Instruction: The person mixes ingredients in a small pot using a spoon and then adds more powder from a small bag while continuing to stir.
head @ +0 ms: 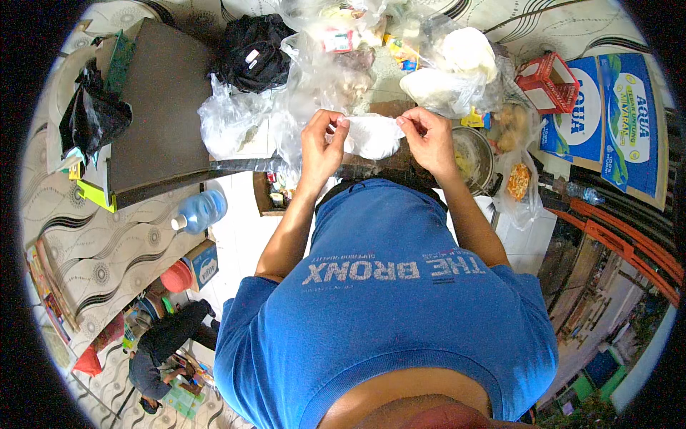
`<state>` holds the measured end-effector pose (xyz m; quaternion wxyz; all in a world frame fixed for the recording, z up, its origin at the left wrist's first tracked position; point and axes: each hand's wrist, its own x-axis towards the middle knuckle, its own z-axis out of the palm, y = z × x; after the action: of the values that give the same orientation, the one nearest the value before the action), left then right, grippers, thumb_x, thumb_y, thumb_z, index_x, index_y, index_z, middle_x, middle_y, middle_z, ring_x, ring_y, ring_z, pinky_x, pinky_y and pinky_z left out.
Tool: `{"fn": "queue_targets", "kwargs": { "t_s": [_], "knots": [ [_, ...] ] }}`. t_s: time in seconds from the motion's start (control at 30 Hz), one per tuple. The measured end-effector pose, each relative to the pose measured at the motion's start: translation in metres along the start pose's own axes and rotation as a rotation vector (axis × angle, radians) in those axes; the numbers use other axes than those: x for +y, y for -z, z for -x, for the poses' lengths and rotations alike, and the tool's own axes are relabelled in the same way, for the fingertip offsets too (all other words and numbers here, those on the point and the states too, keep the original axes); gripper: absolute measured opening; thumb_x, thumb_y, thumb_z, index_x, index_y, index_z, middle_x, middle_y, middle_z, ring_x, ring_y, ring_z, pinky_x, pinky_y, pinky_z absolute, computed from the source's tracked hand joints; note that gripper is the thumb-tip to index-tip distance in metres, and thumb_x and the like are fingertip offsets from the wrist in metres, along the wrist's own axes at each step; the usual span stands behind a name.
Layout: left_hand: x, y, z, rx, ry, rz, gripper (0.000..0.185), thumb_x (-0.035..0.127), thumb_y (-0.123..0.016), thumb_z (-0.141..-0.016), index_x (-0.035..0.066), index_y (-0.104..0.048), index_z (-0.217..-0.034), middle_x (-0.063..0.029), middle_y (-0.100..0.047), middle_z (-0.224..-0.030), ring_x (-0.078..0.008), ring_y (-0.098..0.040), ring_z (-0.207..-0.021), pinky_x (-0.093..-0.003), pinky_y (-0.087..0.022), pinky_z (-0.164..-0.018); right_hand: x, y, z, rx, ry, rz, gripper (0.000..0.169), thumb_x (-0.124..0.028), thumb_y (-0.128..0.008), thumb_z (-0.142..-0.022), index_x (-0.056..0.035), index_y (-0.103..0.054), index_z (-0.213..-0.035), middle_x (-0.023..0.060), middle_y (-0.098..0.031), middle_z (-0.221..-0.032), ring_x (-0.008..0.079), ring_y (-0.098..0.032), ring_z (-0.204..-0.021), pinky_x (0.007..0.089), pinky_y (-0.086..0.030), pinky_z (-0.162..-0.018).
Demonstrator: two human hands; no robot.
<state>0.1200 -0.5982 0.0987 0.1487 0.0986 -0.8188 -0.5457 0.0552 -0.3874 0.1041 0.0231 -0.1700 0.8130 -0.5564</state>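
Observation:
Between my two hands a small clear plastic bag with white contents [374, 137] is stretched at its top edge. My left hand [325, 140] pinches one corner between thumb and fingers, and my right hand [425, 137] pinches the opposite corner. Just right of my right hand stands a round metal pot [472, 160] with some pale residue inside. Beyond my hands lie plastic bags with white contents [429, 88] and crumpled clear plastic bags [236, 123].
A black plastic bag [257, 53] lies at the back left. To the right are a red box [547, 83], blue cardboard [635, 128] and a bag of orange-and-white shreds [519, 181]. A large water bottle [199, 211] lies left. Another person [161, 348] bends down at lower left.

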Motion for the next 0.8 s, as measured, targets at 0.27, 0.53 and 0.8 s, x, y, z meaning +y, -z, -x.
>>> {"fn": "queue_targets", "kwargs": {
  "t_s": [0.27, 0.53, 0.8],
  "knots": [
    [0.049, 0.004, -0.011, -0.193, -0.431, -0.165, 0.013, 0.010, -0.067, -0.076, 0.003, -0.069, -0.087, -0.0152, -0.058, -0.111, -0.0338, -0.057, -0.100, -0.0397, -0.046, -0.088, -0.015, 0.007, 0.001, -0.097, 0.033, 0.050, 0.010, -0.009, -0.069, -0.086, -0.0005, -0.064, -0.084, 0.0102, -0.064, -0.066, 0.0158, -0.056, -0.052, 0.0309, -0.043, -0.050],
    [0.029, 0.003, -0.021, -0.294, -0.223, -0.638, 0.020, 0.022, -0.069, -0.079, 0.005, -0.072, -0.069, -0.0107, -0.066, -0.082, -0.0306, -0.062, -0.087, -0.0476, -0.047, -0.080, -0.025, 0.027, -0.002, -0.150, 0.052, 0.141, 0.009, -0.006, -0.068, -0.086, 0.0019, -0.064, -0.082, 0.0103, -0.065, -0.070, 0.0139, -0.057, -0.057, 0.0288, -0.045, -0.054],
    [0.029, 0.017, -0.010, -0.566, -0.251, -0.374, 0.038, 0.002, -0.065, -0.070, 0.008, -0.068, -0.107, -0.0162, -0.065, -0.084, -0.0359, -0.064, -0.079, -0.0425, -0.051, -0.073, -0.025, 0.029, -0.004, -0.138, 0.043, 0.187, 0.010, -0.008, -0.071, -0.081, -0.0006, -0.066, -0.084, 0.0124, -0.065, -0.070, 0.0234, -0.063, -0.058, 0.0348, -0.049, -0.056]
  ]
}}
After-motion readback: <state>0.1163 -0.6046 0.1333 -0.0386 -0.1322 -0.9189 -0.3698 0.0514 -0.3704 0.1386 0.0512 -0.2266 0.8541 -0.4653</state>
